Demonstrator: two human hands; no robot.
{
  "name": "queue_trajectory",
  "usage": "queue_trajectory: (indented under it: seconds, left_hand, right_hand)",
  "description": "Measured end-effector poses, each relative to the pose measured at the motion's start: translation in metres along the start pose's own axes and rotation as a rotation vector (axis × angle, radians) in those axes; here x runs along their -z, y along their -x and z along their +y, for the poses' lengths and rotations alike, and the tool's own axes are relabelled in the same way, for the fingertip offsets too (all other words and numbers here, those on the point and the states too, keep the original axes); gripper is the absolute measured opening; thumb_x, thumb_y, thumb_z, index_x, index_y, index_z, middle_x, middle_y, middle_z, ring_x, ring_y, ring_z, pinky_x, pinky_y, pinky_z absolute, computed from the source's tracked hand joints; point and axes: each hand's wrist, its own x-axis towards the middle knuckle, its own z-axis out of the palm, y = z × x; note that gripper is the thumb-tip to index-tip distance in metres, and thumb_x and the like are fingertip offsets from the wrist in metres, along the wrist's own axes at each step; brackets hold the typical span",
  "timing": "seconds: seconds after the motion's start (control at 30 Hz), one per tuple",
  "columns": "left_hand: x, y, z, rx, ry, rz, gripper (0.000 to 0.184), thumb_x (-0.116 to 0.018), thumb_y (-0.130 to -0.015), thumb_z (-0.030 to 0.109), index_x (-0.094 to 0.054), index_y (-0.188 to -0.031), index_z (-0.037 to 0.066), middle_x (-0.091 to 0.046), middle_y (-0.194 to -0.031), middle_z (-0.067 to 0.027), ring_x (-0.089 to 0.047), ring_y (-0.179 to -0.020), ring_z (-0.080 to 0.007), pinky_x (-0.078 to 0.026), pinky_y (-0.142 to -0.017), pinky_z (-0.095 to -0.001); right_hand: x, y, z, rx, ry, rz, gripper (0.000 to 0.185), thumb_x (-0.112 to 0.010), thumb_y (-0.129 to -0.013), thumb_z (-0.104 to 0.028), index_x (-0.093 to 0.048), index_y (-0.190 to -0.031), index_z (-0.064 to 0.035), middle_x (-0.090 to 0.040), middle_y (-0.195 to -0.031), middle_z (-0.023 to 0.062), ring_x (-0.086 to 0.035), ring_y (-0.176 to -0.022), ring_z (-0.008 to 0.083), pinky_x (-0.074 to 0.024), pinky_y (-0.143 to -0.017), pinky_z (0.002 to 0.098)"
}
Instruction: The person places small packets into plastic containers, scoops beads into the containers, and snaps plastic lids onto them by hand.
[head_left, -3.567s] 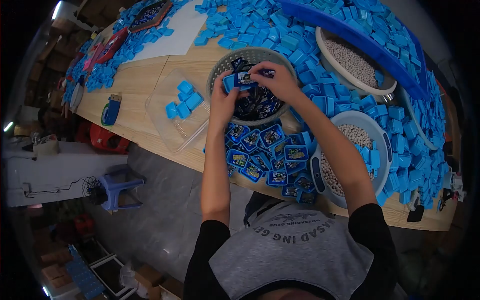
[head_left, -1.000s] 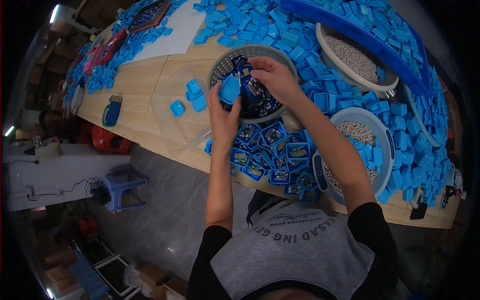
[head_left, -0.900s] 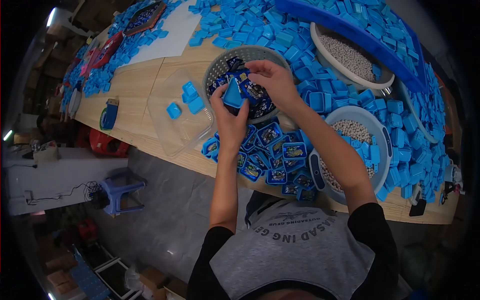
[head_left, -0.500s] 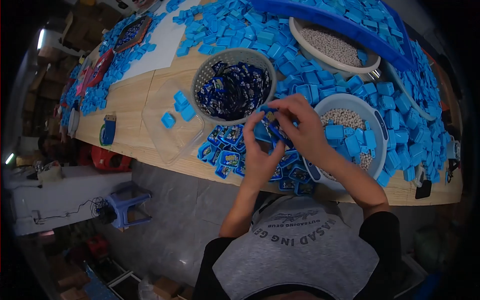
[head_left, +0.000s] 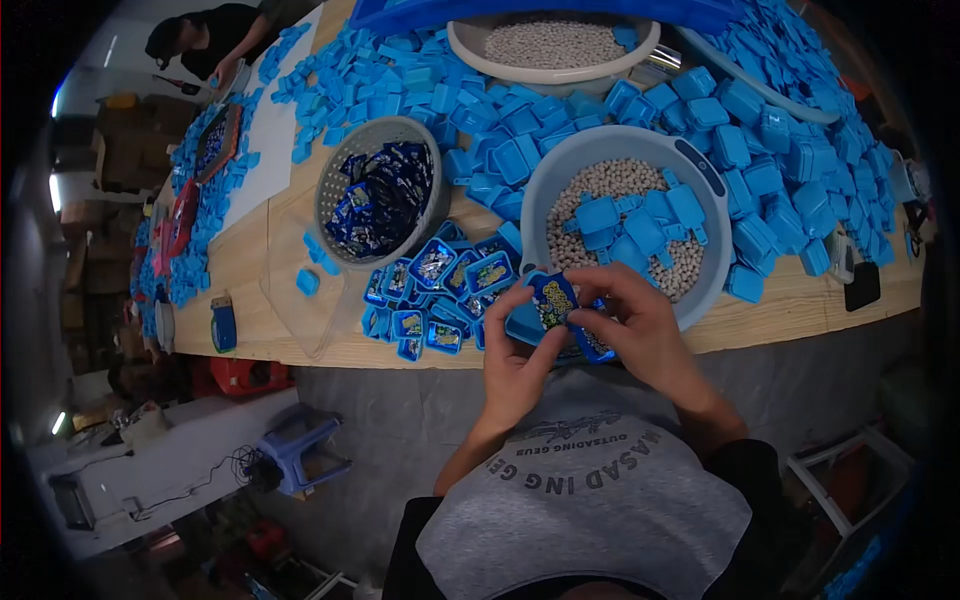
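My left hand (head_left: pixel 512 368) is closed around a small light-blue plastic box (head_left: pixel 524 324), its thumb and fingers at the rim. A dark blue printed packet (head_left: pixel 553 301) stands at the box, printed face toward me. My right hand (head_left: pixel 640 328) pinches that packet at its right edge; its fingertips are partly hidden. Left of my hands lies a heap of blue boxes with printed packets in them (head_left: pixel 440 290). Behind it, a grey perforated basket (head_left: pixel 436 205) holds many loose dark blue packets (head_left: pixel 385 195).
A grey basin (head_left: pixel 538 180) of beige beads and blue lids stands just beyond my hands. Blue plastic parts (head_left: pixel 770 180) cover the table's back and right. A second bead basin (head_left: pixel 560 72) and blue tray (head_left: pixel 540 14) are behind. Another person (head_left: pixel 215 40) sits far left.
The view has shifted, so the bead basin now sits nearer the middle. My hands are closer to the table edge, and the packet is turned with its printed face showing. Another person has come into view.
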Motion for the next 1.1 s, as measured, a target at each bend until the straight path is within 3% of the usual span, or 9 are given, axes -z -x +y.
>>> queue_trajectory:
  seconds: [0.1,0.13,0.23,0.4,0.6,0.73,0.93,1.03,1.1]
  left_hand:
    - [-0.014,0.001,-0.007,0.09,-0.039,-0.062,0.053,-0.055,-0.08,-0.007,-0.031,-0.125,0.007,-0.043,-0.119,-0.0113,-0.048,-0.104,-0.0161,-0.042,-0.088,-0.0289]
    - [-0.018,-0.001,-0.011,0.045,-0.097,-0.119,0.05,-0.054,-0.081,-0.006,-0.033,-0.124,0.006,-0.037,-0.126,-0.0119,-0.051,-0.103,-0.0173,-0.047,-0.079,-0.0251]
    - [-0.031,-0.003,-0.011,0.148,-0.17,-0.071,0.05,-0.054,-0.082,-0.005,-0.031,-0.125,0.006,-0.047,-0.116,-0.0118,-0.049,-0.103,-0.0151,-0.043,-0.085,-0.0266]
    - [-0.051,-0.019,-0.011,0.189,0.006,-0.035,0.035,-0.045,-0.09,0.01,-0.034,-0.123,0.006,-0.052,-0.109,-0.0212,-0.061,-0.075,-0.0259,-0.052,-0.057,-0.0353]
    - [-0.054,-0.021,-0.013,0.231,0.175,-0.198,0.043,-0.049,-0.086,0.001,-0.03,-0.124,0.005,-0.054,-0.101,-0.017,-0.06,-0.077,-0.0215,-0.051,-0.066,-0.0324]
    - [-0.049,-0.018,-0.009,0.311,0.143,-0.155,0.048,-0.053,-0.081,-0.005,-0.03,-0.122,0.006,-0.055,-0.094,-0.0137,-0.059,-0.076,-0.0184,-0.051,-0.061,-0.0288]
    - [-0.031,-0.007,-0.014,0.442,0.277,-0.205,0.03,-0.045,-0.089,0.003,-0.037,-0.118,0.004,-0.054,-0.106,-0.015,-0.06,-0.08,-0.0192,-0.051,-0.056,-0.0291]
    - [-0.03,-0.002,-0.007,0.421,0.346,-0.15,0.03,-0.04,-0.089,0.002,-0.036,-0.119,0.003,-0.05,-0.113,-0.0162,-0.057,-0.092,-0.0208,-0.052,-0.065,-0.0306]
    - [-0.028,0.0,0.0,0.437,0.343,-0.152,0.041,-0.044,-0.085,0.008,-0.033,-0.124,0.004,-0.05,-0.113,-0.0146,-0.054,-0.1,-0.0215,-0.046,-0.081,-0.0299]
  right_hand:
    - [0.013,0.011,0.004,-0.015,-0.104,0.062,0.041,-0.062,-0.075,0.002,-0.055,-0.114,-0.0072,-0.054,-0.08,0.0017,-0.054,-0.071,0.0095,-0.0452,-0.065,0.0209]
    - [0.02,0.013,0.005,-0.077,-0.181,0.055,0.041,-0.062,-0.075,0.002,-0.055,-0.114,-0.0073,-0.054,-0.08,0.0015,-0.054,-0.071,0.0088,-0.0451,-0.065,0.0205]
    - [0.04,0.021,0.007,-0.175,-0.328,0.06,0.04,-0.062,-0.075,0.002,-0.055,-0.114,-0.0076,-0.055,-0.081,0.0007,-0.053,-0.071,0.0066,-0.0447,-0.063,0.0191]
    - [0.067,0.039,0.008,-0.166,-0.182,0.23,0.038,-0.062,-0.076,0.003,-0.055,-0.112,-0.0074,-0.054,-0.081,0.0003,-0.051,-0.07,0.0037,-0.0422,-0.061,0.0164]
    - [0.061,0.032,0.011,0.029,-0.471,0.556,0.028,-0.058,-0.08,0.006,-0.053,-0.106,-0.0025,-0.053,-0.081,0.0007,-0.05,-0.068,0.0024,-0.039,-0.06,0.0153]
    - [0.053,0.029,0.018,0.287,-0.317,0.698,0.028,-0.054,-0.08,0.009,-0.05,-0.107,0.0003,-0.051,-0.091,0.0056,-0.051,-0.073,0.0053,-0.0414,-0.062,0.0172]
    - [0.028,0.032,0.016,0.495,0.259,0.595,0.026,-0.059,-0.076,0.007,-0.055,-0.101,0.0006,-0.043,-0.1,0.0119,-0.051,-0.071,0.0122,-0.0439,-0.062,0.0207]
    - [0.019,0.03,0.017,0.595,0.447,0.474,0.031,-0.064,-0.068,0.006,-0.059,-0.098,-0.0018,-0.043,-0.093,0.0092,-0.051,-0.065,0.0165,-0.0467,-0.063,0.0279]
    - [0.01,0.026,0.022,0.658,0.436,0.418,0.032,-0.064,-0.067,0.006,-0.059,-0.097,-0.0036,-0.045,-0.088,0.0072,-0.05,-0.066,0.0175,-0.0468,-0.066,0.031]
